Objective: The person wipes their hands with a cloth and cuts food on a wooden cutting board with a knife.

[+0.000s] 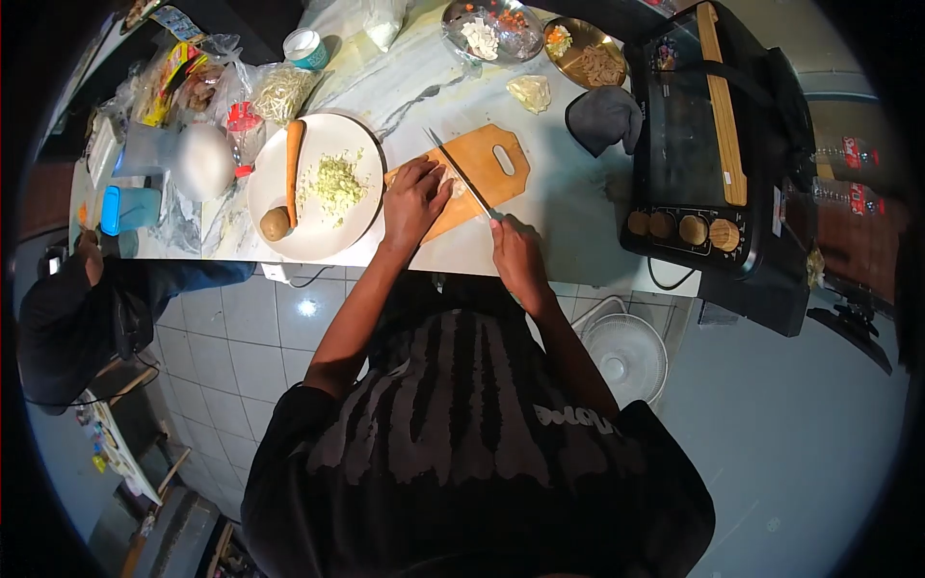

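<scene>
A wooden cutting board (493,183) lies at an angle near the counter's front edge. My right hand (520,258) is closed around the handle of a knife (461,175), whose blade slants up and left across the board. On the board's left part rests my left hand (416,202), its fingers bent over small pale pieces that they mostly hide. To the left is a large white plate (268,183), holding a pile of chopped pale green vegetable (337,188), a carrot (294,169) and a brown potato (275,224).
A black toaster oven (689,144) stands at right, with a dark cloth (604,120) beside it. Metal bowls (492,31) (588,53) with chopped food sit at the back. Bags (282,91) and a blue-lidded container (130,210) crowd the left. Another person (77,318) is at far left.
</scene>
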The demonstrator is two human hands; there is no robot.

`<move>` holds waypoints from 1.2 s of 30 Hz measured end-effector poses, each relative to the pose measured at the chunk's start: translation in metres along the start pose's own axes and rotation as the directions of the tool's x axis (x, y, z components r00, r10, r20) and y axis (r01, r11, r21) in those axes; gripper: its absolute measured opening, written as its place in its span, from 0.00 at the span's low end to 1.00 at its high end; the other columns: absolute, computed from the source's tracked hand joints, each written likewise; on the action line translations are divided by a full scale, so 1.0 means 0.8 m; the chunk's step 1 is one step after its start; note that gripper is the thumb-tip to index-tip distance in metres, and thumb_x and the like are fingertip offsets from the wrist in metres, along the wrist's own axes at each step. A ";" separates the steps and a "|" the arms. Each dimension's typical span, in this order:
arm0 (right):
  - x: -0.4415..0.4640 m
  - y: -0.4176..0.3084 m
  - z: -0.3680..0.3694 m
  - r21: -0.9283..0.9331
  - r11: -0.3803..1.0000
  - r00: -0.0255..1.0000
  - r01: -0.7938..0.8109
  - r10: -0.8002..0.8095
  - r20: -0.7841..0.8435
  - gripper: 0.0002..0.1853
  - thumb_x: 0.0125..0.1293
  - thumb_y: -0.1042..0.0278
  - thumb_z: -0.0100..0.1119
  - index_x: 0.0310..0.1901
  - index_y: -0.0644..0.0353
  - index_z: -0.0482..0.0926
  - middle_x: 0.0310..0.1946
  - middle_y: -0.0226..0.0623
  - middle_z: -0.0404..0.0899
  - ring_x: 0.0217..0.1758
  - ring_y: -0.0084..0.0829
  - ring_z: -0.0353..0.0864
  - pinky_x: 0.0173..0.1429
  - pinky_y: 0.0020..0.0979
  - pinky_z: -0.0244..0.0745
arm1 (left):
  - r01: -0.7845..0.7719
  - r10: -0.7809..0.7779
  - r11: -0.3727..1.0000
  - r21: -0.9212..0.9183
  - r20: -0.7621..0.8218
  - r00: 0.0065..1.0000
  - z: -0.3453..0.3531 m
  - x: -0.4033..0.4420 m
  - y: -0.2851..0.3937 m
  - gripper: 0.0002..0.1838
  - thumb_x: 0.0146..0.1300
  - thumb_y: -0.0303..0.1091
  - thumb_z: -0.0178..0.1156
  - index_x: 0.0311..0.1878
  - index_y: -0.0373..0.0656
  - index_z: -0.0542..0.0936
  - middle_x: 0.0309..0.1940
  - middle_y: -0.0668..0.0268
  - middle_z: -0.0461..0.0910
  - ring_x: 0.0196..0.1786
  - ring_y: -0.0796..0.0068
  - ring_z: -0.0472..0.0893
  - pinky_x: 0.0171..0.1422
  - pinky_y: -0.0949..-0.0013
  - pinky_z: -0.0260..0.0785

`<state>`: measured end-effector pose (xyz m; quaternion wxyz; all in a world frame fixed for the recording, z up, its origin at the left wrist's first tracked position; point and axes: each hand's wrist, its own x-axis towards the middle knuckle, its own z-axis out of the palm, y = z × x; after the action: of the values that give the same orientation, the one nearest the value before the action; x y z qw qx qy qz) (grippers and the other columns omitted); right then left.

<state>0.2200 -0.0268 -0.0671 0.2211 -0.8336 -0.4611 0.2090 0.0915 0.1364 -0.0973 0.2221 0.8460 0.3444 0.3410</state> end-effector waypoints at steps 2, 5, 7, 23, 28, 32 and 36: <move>-0.007 -0.002 -0.002 0.035 0.998 0.999 -0.052 0.051 0.016 0.23 0.82 0.51 0.39 0.40 0.64 0.74 0.30 0.61 0.79 0.39 0.67 0.79 0.43 0.59 0.73 | 0.002 -0.002 1.000 -0.014 0.005 1.000 -0.002 0.001 0.001 0.14 0.59 0.36 0.72 0.46 0.41 0.88 0.48 0.62 0.85 0.59 0.62 0.82 0.61 0.61 0.77; -0.020 -0.004 -0.004 0.079 0.989 0.991 -0.125 0.121 0.053 0.22 0.82 0.51 0.40 0.41 0.63 0.74 0.30 0.61 0.80 0.39 0.67 0.80 0.43 0.60 0.73 | -0.012 0.012 1.000 -0.016 0.009 1.000 -0.003 0.000 -0.001 0.15 0.59 0.37 0.72 0.47 0.40 0.88 0.48 0.61 0.85 0.59 0.61 0.82 0.61 0.60 0.76; -0.027 -0.006 -0.006 0.086 0.986 0.988 -0.144 0.139 0.069 0.21 0.81 0.51 0.41 0.43 0.62 0.75 0.30 0.62 0.81 0.39 0.67 0.80 0.43 0.61 0.74 | -0.003 0.003 0.998 -0.057 0.011 1.000 -0.003 0.001 -0.003 0.16 0.58 0.37 0.72 0.48 0.40 0.87 0.49 0.60 0.85 0.60 0.60 0.82 0.62 0.60 0.76; -0.030 0.003 -0.020 -0.028 0.984 0.982 -0.176 0.177 0.061 0.21 0.80 0.48 0.43 0.40 0.57 0.77 0.26 0.58 0.81 0.35 0.63 0.82 0.40 0.60 0.76 | -0.051 0.051 0.999 -0.018 0.030 0.998 -0.003 0.001 -0.008 0.17 0.62 0.35 0.68 0.51 0.36 0.86 0.54 0.58 0.83 0.65 0.56 0.78 0.66 0.60 0.74; -0.024 0.005 -0.024 -0.015 0.988 0.986 -0.157 0.157 0.052 0.23 0.80 0.46 0.42 0.38 0.57 0.77 0.26 0.58 0.81 0.35 0.63 0.83 0.41 0.60 0.76 | -0.048 0.048 0.999 -0.012 0.037 0.998 -0.002 0.000 -0.009 0.17 0.61 0.35 0.68 0.51 0.36 0.86 0.54 0.59 0.83 0.65 0.57 0.77 0.65 0.60 0.74; -0.019 0.006 -0.024 -0.084 0.984 0.984 -0.157 0.163 0.074 0.25 0.80 0.45 0.41 0.37 0.58 0.76 0.26 0.59 0.81 0.35 0.64 0.83 0.41 0.60 0.76 | -0.046 0.046 0.999 -0.019 0.023 0.999 0.000 0.000 -0.010 0.17 0.61 0.35 0.69 0.50 0.36 0.86 0.53 0.59 0.83 0.66 0.57 0.77 0.65 0.60 0.75; -0.018 0.003 -0.026 -0.083 0.984 0.982 -0.157 0.164 0.091 0.25 0.81 0.46 0.39 0.37 0.58 0.76 0.26 0.59 0.81 0.35 0.64 0.83 0.42 0.61 0.76 | -0.046 0.046 0.999 -0.009 0.021 0.999 0.001 0.000 -0.011 0.17 0.60 0.36 0.69 0.50 0.36 0.86 0.53 0.59 0.84 0.65 0.57 0.78 0.65 0.60 0.75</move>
<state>0.2262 -0.0444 -0.0492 0.1490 -0.8645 -0.4103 0.2491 0.0881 0.1420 -0.1031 0.2216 0.8563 0.3210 0.3384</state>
